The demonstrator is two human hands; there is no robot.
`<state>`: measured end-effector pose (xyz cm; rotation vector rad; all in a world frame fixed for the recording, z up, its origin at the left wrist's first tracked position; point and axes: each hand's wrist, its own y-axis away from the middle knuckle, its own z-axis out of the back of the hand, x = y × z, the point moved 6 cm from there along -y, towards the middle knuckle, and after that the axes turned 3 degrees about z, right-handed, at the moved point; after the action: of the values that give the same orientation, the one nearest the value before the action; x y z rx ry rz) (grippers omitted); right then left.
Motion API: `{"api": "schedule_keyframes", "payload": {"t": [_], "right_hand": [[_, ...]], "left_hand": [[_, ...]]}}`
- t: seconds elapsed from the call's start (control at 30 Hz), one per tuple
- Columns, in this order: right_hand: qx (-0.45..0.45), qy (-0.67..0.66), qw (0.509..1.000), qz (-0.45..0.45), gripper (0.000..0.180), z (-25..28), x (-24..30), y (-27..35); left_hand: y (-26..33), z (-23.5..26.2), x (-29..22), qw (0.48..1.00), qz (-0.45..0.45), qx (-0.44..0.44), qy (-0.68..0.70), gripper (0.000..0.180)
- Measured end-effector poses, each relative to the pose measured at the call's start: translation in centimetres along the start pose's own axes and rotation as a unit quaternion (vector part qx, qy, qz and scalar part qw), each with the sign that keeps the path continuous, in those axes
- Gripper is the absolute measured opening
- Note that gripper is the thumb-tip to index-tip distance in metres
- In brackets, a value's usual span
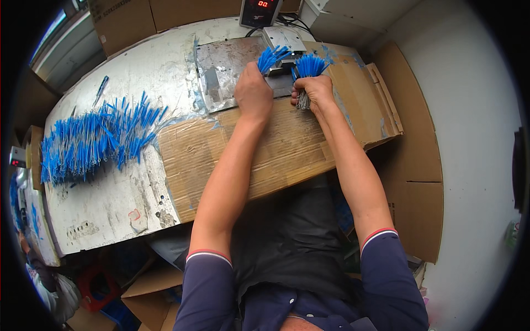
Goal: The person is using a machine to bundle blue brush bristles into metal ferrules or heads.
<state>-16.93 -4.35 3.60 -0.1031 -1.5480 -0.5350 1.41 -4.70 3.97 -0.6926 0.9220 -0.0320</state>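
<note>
My left hand is closed round a small bunch of thin blue-ended wire pieces, whose blue tips fan out beyond the fingers. To its right, my right hand grips a thicker bundle of the same pieces. That bundle stands blue ends away from me, and its bare wire ends hang out below the fist. Both hands are in front of a small metal device at the back of the table. A large pile of blue-ended wire pieces lies at the left.
Flattened cardboard covers the table's near right part, next to a metal plate. A box with a red digital display and black cables stands at the back. Tall cardboard lines the right side. A blue pen-like object lies behind the pile.
</note>
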Motion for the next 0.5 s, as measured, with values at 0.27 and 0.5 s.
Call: {"api": "schedule_keyframes", "payload": {"t": [0.27,0.5], "right_hand": [[-0.016,0.017,1.000,-0.007,0.012,-0.20,0.06,-0.07],[-0.015,-0.026,0.999,-0.019,0.010,0.05,-0.07,0.14]], "left_hand": [[-0.03,0.02,0.42,1.000,-0.003,-0.021,0.012,0.017],[-0.06,0.05,0.07,0.999,-0.013,-0.030,0.000,0.018]]}}
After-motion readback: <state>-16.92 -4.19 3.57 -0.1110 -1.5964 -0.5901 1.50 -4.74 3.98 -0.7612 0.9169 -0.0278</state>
